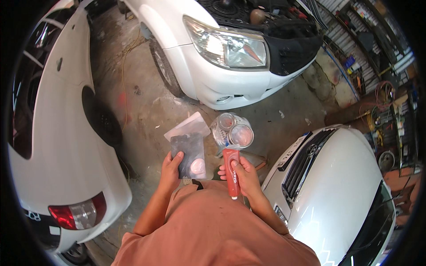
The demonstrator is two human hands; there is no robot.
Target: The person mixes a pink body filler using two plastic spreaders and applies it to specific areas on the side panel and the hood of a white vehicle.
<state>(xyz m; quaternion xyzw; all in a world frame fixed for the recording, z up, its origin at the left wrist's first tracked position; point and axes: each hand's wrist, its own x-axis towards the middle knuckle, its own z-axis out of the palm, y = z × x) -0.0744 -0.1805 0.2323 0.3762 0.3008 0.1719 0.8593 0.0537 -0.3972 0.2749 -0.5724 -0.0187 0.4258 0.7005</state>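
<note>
Left hand (172, 167): gripping the grey board (187, 148), pink dollop (198, 166) sitting near its lower-right corner
Right hand (245, 173): and it's closed round the red tube (231, 166), white cap (234, 197) nearest the shirt (208, 226)
Cans (242, 135): two, on the floor (142, 108) ahead

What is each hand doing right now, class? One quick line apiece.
Left hand: closed on a grey board that bears a pale pink blob.
Right hand: closed around a red tube, cap end down.
</note>
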